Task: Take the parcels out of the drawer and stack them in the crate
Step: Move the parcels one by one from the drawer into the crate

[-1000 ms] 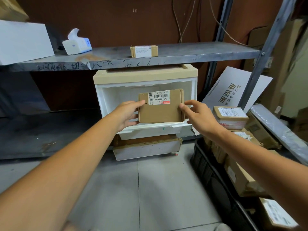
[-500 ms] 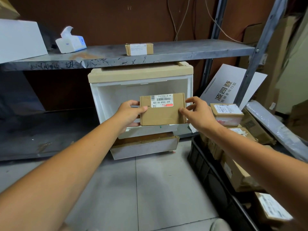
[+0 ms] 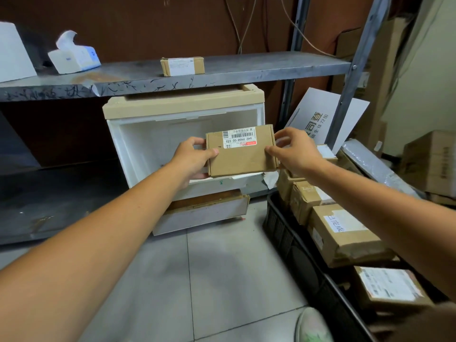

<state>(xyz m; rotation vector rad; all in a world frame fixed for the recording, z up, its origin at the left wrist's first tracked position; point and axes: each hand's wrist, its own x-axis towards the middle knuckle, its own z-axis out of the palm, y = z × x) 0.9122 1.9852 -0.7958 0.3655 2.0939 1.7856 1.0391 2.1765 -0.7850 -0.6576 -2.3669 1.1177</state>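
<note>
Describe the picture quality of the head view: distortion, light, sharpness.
Head view: wide-angle stretch makes the forearms loom and the shelf upright lean; the parcel between the left hand and right hand is sharp, its barcode legible; the space under the shelf at left is dark; a soft shadow falls on the floor tiles.

Flat labelled parcel (image 3: pixel 240 154) before open drawer (image 3: pixel 158 141)

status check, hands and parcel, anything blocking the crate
Hands: left hand, right hand both grip parcel by its side edges. Held in front of open drawer, not yet in crate. Nothing visibly in the way.
</note>
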